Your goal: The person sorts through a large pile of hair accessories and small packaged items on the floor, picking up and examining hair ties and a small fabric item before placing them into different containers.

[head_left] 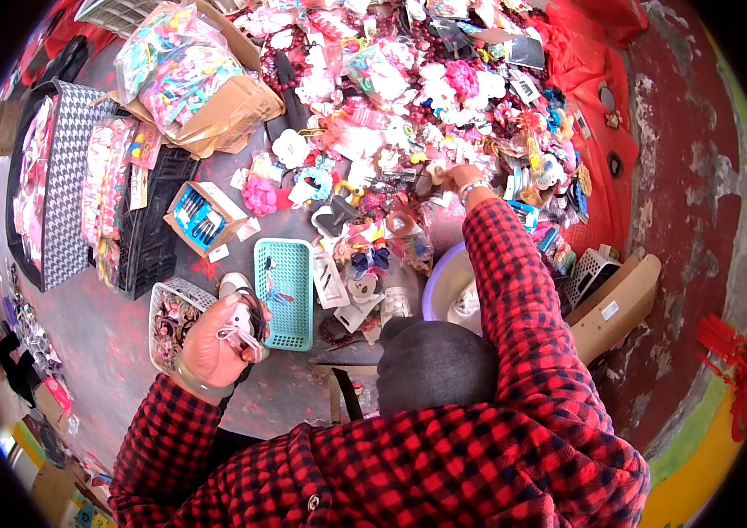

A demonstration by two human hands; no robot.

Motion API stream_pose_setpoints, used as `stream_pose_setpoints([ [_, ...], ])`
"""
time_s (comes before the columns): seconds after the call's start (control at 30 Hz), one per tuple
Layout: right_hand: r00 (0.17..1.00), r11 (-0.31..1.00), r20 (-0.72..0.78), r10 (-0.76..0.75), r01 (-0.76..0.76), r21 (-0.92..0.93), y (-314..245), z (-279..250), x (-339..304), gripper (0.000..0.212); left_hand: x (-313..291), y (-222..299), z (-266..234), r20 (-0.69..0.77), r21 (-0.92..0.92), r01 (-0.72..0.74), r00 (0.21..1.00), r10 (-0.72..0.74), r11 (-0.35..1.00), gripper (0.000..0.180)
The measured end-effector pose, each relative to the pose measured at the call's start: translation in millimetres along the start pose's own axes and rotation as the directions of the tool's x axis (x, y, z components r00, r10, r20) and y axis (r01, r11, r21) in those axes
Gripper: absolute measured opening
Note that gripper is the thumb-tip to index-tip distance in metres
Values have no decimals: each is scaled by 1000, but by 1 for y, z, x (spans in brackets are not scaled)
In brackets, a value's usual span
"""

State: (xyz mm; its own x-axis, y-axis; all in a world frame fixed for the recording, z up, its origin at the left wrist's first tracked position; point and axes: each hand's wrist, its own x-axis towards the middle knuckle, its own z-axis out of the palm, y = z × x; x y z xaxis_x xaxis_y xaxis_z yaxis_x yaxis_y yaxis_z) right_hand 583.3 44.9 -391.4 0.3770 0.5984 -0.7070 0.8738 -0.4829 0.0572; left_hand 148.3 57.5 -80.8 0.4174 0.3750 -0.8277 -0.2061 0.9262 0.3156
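My left hand [215,343] is curled palm-up round a small bundle with dark and pinkish cords, just left of a turquoise plastic basket [286,341]. A few small items lie inside that basket. Partly beneath this hand stands a pale basket [155,310] filled with small dark and pinkish pieces. My right arm stretches forward over a large heap of hair accessories [391,132]. At the heap's near edge, my right hand [464,179] has its fingers bent together beside a small beige piece [436,171]; what they grip is too small to make out.
A purple-rimmed basin [432,286] stands below my right forearm. On the left are a cardboard box of bagged goods [231,114], a small box of blue-carded items [205,218], a black crate [149,255] and a checked bin [67,194]. Flattened cardboard [624,304] leans at right.
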Motion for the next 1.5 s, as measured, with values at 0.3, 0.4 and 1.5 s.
stream_pose_setpoints([
  [0.3,934,941,-324,-153,237,240,-53,-66,1,18,1,4,-2,4,35,5,1000,-5,999,26],
  [0.4,930,983,-350,-109,154,103,-60,-53,11,22,6,7,-2,5,28,26,1000,-27,999,26],
  [1.5,986,412,-166,-31,164,896,-32,-13,-17,17,3,8,-4,-36,32,31,999,-30,999,23],
])
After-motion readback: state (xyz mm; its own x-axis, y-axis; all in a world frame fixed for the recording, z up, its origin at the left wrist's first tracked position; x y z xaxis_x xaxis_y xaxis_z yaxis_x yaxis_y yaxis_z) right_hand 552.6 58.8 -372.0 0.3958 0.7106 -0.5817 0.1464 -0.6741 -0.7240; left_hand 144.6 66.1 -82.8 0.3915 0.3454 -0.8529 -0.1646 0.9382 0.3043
